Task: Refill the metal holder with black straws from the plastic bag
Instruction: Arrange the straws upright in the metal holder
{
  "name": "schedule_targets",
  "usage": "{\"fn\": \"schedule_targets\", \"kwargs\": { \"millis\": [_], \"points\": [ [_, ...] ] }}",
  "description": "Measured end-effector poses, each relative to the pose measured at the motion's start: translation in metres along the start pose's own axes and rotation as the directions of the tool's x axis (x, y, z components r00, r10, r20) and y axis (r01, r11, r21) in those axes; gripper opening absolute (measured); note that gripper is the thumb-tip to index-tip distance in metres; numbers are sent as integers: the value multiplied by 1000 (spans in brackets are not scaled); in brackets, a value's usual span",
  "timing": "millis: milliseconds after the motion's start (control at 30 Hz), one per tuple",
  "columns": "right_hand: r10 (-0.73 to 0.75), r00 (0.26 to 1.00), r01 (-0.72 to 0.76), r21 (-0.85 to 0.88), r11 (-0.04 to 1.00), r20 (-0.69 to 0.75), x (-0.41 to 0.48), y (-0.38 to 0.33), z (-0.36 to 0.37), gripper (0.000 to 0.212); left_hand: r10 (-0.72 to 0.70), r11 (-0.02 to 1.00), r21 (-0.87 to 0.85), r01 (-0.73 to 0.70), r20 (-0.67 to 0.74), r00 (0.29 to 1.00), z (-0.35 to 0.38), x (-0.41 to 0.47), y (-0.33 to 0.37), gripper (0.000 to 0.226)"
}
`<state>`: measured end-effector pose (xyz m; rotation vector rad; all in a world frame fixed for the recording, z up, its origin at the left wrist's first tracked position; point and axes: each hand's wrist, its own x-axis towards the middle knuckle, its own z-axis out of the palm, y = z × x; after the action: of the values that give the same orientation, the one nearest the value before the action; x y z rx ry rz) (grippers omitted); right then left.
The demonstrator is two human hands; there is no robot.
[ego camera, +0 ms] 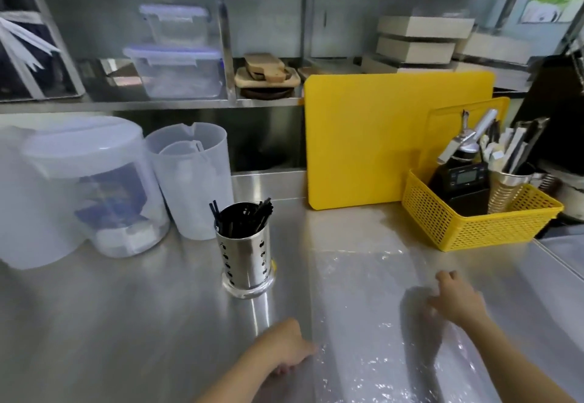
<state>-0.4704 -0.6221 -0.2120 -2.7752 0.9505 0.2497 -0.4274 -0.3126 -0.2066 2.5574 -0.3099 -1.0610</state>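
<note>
Currently, head view only. A clear plastic bag (pixel 373 323) is laid flat on the steel counter (pixel 126 323), spread from the near edge toward the yellow basket (pixel 480 225). No straws can be made out inside it; the film is glossy and blurred.

The left hand (pixel 284 347) is placed at the bag's left edge, fingers curled down onto the film; whether the edge is pinched or only pressed cannot be told. The right hand (pixel 455 300) is set on the bag's right side, fingers loosely spread and blurred, nothing seen gripped.

The metal holder (pixel 245 260) is stood upright on the counter, left of the bag and apart from both hands. Black straws (pixel 243 216) are seen packed in it, tips above the rim.

Two translucent jugs (pixel 189 181) are stood behind-left of the holder. A yellow cutting board (pixel 379 143) is leaned against the back wall, with the basket of utensils just in front of its right end.
</note>
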Motion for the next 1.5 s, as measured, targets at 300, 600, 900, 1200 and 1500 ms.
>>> {"fn": "schedule_targets", "kwargs": {
  "millis": [300, 600, 900, 1200, 1500],
  "points": [
    [-359, 895, 445, 515, 733, -263, -30, -123, -69, 13, 149, 838, -312, -448, -659, 737, -89, -41, -21, 14],
    [-540, 764, 592, 717, 368, -353, -59, -235, -67, 6, -72, 771, -308, -557, -912, 404, -128, -43, -41, 7],
    [-566, 731, 644, 659, 389, -381, -41, -275, -75, 4, -7, 855, -289, -430, -836, 548, -137, -25, -49, 35],
    [-806, 558, 824, 249, 510, -197, -35, -307, -116, 15, 49, 856, -236, -461, -848, 527, -135, -19, -50, 24],
    [-810, 565, 822, 193, 536, -155, -31, -304, -91, 25, 84, 879, -185, -440, -847, 524, -137, -12, -52, 22]
  ]
}}
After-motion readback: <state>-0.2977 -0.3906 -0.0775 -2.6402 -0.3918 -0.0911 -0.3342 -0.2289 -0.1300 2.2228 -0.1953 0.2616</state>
